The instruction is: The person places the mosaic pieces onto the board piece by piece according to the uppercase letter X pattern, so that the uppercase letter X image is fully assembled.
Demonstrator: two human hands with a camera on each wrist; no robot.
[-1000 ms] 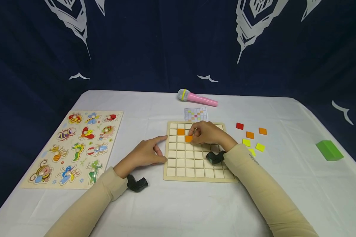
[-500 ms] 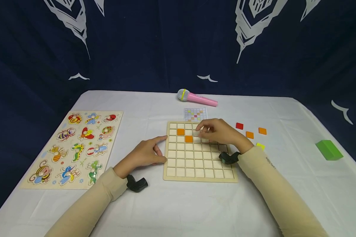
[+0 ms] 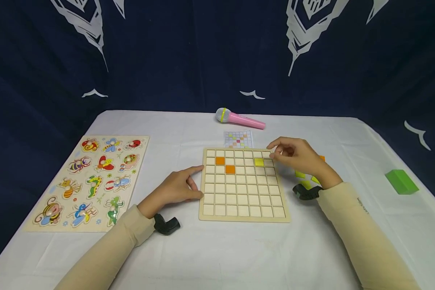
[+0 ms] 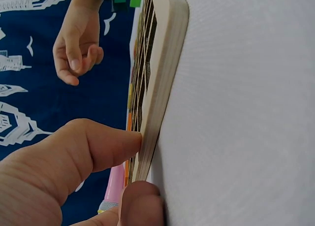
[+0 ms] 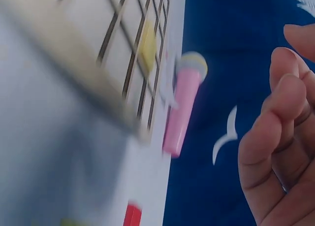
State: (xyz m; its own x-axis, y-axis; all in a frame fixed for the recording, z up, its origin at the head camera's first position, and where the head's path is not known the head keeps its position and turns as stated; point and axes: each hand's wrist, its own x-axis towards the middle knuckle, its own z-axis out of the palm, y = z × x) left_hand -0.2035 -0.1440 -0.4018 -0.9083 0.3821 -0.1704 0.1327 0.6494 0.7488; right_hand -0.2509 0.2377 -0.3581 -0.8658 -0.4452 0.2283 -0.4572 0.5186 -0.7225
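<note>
A wooden grid board [image 3: 241, 188] lies on the white table with two orange tiles [image 3: 220, 160] and one yellow tile [image 3: 259, 162] in its squares. My left hand [image 3: 175, 187] rests at the board's left edge, thumb and index finger spread along it. In the left wrist view the thumb [image 4: 110, 145] touches the board's side. Past the board's upper right corner hovers my right hand [image 3: 299, 157], fingers loosely bent, holding nothing. Loose yellow tiles [image 3: 306, 184] lie below it, partly hidden by the wrist. A red tile [image 5: 132, 215] shows in the right wrist view.
Behind the board lie a printed pattern card [image 3: 238, 139] and a pink toy microphone [image 3: 244, 120]. An insect peg puzzle [image 3: 103, 171] is at the left, a green block [image 3: 401, 182] at the far right. An orange tile [image 3: 322, 158] peeks out behind the right hand.
My right hand has moved right from the upper orange tiles to beyond the board's corner, uncovering the yellow tile in the grid. My left hand has stayed at the left edge.
</note>
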